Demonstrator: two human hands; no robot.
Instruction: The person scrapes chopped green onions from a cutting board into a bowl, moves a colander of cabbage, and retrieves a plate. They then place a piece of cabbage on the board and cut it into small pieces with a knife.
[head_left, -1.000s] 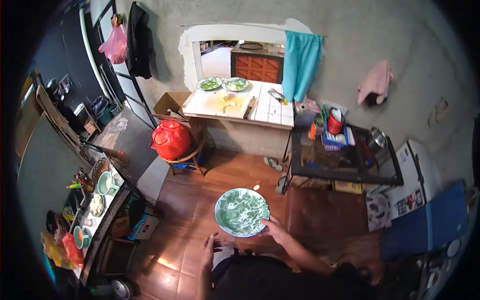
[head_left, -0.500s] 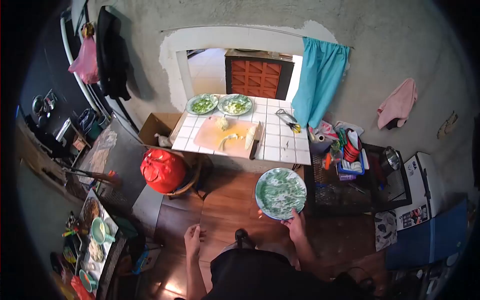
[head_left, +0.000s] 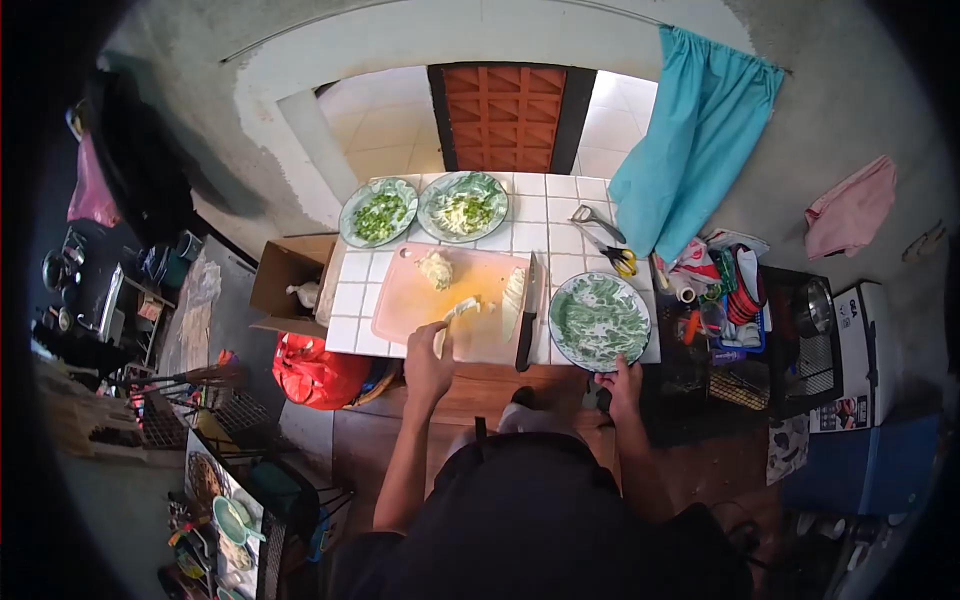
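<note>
My right hand [head_left: 623,387] grips the near rim of a green-and-white marbled plate [head_left: 600,320], which is over the front right corner of the white tiled table [head_left: 565,265]. My left hand [head_left: 430,362] is at the near edge of a pink cutting board [head_left: 400,290], fingers apart, close to a pale curved vegetable strip [head_left: 463,307]. Also on the board are a pale chopped clump [head_left: 436,270] and a longer pale vegetable piece [head_left: 515,290]. A knife [head_left: 528,325] with a black handle lies along the board's right side.
Two plates of chopped greens, a left plate [head_left: 345,222] and a right plate [head_left: 427,222], stand at the back. Scissors [head_left: 622,262] and a peeler-like tool [head_left: 597,222] lie right. A cardboard box [head_left: 275,285] and red bag [head_left: 310,375] are left; a turquoise curtain [head_left: 690,140] hangs right.
I am closer to the table. The plate has gone from above the floor to the table's front right corner. My left hand has moved forward to the cutting board.
</note>
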